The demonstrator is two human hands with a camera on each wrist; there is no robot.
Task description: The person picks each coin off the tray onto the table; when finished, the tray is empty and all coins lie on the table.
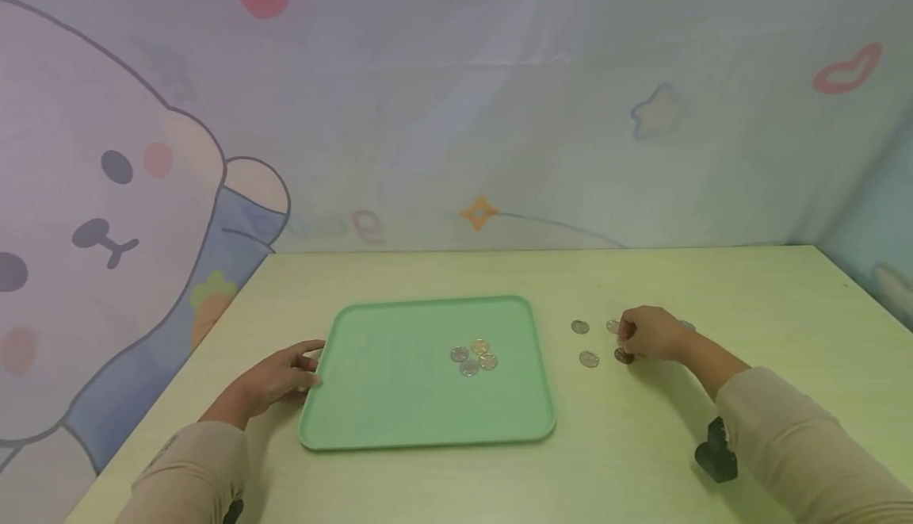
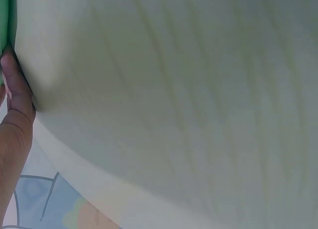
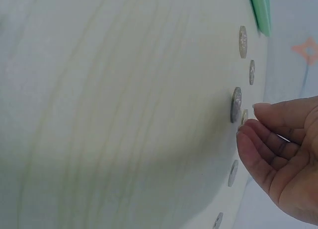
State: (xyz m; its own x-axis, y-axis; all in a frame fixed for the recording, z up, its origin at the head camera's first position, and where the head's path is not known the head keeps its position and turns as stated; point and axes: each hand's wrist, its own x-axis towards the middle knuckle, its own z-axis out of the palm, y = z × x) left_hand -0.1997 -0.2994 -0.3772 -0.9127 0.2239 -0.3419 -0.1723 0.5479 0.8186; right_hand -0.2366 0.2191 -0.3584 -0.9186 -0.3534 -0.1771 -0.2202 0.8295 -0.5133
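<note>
My left hand [image 1: 274, 377] rests at the left edge of a green tray [image 1: 385, 443], its fingertips touching the rim. Several coins lie together on the tray right of its middle, among them a silver-toned coin [image 1: 468, 368] and a gold-toned coin [image 1: 480, 346]. Right of the tray, my right hand [image 1: 651, 334] reaches down over loose coins on the table. In the right wrist view, a gap shows between thumb and fingertips, which are close to a coin [image 3: 236, 105]. A second coin [image 3: 244, 117] is partly hidden behind the fingertips.
Other loose coins lie around the right hand, such as a coin [image 1: 588, 359] near the tray and a coin [image 3: 232, 173] on the hand's other side. The pale table [image 1: 428, 492] meets a printed cloth backdrop [image 1: 456, 112] at its far edge.
</note>
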